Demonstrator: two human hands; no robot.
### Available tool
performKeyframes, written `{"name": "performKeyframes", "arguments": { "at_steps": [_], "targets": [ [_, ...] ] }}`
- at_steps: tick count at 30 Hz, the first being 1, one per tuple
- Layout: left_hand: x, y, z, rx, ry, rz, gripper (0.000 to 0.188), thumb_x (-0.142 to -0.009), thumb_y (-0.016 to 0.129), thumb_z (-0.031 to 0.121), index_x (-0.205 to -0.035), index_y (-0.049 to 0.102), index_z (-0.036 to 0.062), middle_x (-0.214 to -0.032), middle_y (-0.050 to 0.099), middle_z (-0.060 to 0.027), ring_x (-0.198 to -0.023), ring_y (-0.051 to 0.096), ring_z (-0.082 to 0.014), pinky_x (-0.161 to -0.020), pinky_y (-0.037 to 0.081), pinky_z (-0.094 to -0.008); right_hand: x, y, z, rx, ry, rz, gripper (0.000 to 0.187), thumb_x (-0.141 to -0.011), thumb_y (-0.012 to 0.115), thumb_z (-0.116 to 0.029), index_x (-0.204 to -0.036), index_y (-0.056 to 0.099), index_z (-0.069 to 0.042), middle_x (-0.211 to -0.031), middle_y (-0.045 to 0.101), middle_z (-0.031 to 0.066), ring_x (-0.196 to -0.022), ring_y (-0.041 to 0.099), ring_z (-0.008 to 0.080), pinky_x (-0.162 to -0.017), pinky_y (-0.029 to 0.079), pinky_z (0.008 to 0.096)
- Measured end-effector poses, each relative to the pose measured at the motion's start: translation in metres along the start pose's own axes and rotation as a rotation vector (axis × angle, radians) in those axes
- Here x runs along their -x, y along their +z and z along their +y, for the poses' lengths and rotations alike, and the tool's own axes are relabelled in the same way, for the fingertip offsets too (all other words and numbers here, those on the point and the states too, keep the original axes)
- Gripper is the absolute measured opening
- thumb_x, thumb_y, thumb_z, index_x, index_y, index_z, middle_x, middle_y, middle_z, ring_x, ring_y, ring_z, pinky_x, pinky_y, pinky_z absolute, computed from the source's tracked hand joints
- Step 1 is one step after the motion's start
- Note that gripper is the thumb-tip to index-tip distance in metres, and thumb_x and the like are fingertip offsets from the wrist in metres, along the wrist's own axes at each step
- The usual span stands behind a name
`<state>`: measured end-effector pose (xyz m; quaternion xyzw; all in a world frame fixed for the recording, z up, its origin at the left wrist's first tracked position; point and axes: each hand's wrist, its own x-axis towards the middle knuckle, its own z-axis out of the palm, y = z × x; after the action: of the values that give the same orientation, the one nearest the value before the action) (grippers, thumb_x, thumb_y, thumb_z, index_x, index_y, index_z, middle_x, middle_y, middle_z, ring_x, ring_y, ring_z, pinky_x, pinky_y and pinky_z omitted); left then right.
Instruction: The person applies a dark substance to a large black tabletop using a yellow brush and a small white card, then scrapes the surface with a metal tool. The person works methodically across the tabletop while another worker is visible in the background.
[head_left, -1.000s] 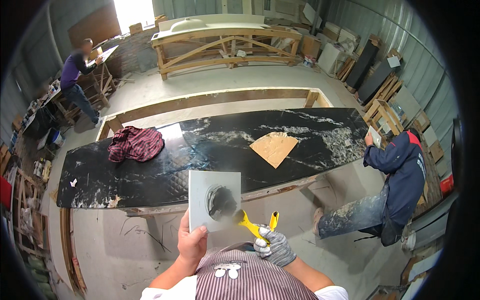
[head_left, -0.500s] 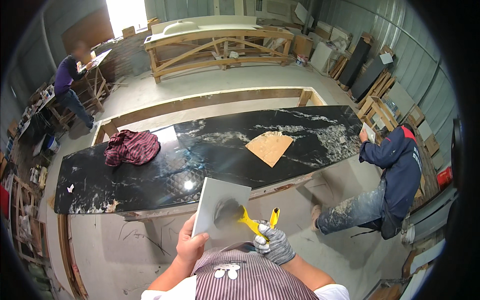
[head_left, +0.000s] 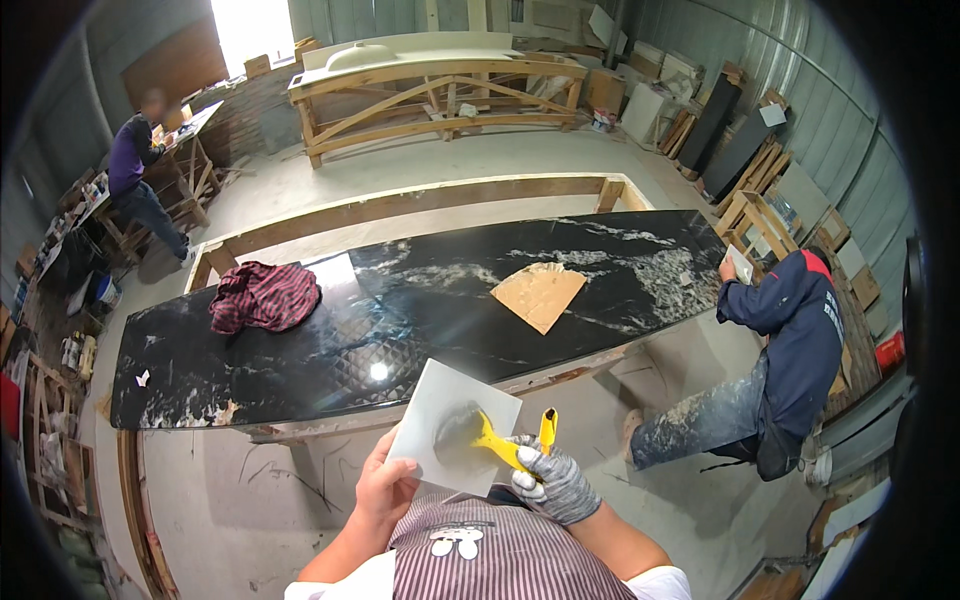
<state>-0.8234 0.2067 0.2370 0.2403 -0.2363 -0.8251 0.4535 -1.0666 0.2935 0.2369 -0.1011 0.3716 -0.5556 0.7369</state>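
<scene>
My bare left hand [head_left: 388, 478] grips the lower left edge of a light grey square board [head_left: 425, 415], thumb on its face. The board is tilted in front of my striped apron, and a dark grey smear [head_left: 456, 428] lies on its middle. My right hand [head_left: 553, 483], in a grey and white knitted glove, is closed on a yellow putty knife [head_left: 497, 443]. The knife's wide end touches the smear. A second yellow piece [head_left: 548, 426] sticks up from the same hand; whether it is a separate tool I cannot tell.
Before me a black, white-veined slab [head_left: 420, 330] rests on a wooden frame [head_left: 380, 202]. On it lie a red checked cloth [head_left: 264, 297] and a tan cardboard piece [head_left: 540, 298]. One person [head_left: 790, 340] leans at the slab's right end; another [head_left: 135, 170] stands far left.
The board has turned clockwise and leans flatter, its upper part shifting right. The putty knife has stayed on the smear, with my right hand moving slightly right.
</scene>
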Motion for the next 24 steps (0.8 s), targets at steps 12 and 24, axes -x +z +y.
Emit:
{"name": "performKeyframes", "arguments": {
  "at_steps": [12, 24],
  "targets": [
    [-0.003, -0.003, 0.009, -0.074, 0.080, -0.079, 0.072, -0.077, 0.063, 0.003, -0.146, 0.042, -0.0047, -0.133, 0.059, -0.0143, -0.119, 0.059, -0.0232, -0.102, 0.046, -0.0354, 0.023, 0.000, -0.002, 0.176, 0.088, 0.046, 0.032, -0.101, 0.056, -0.021, -0.124, 0.059, -0.001, -0.065, 0.053, -0.0016, -0.047, 0.042, 0.0041, -0.042, 0.033, 0.0177],
    [0.004, -0.001, -0.018, -0.271, 0.226, -0.123, 0.068, -0.082, 0.058, -0.007, -0.148, 0.041, -0.0038, -0.144, 0.052, -0.0136, -0.131, 0.050, -0.0197, -0.111, 0.036, -0.0343, 0.009, 0.005, 0.019, -0.008, 0.126, -0.039, 0.026, -0.101, 0.057, -0.023, -0.122, 0.058, -0.008, -0.067, 0.051, -0.0003, -0.049, 0.042, 0.0068, -0.043, 0.035, 0.0198]
  ]
}}
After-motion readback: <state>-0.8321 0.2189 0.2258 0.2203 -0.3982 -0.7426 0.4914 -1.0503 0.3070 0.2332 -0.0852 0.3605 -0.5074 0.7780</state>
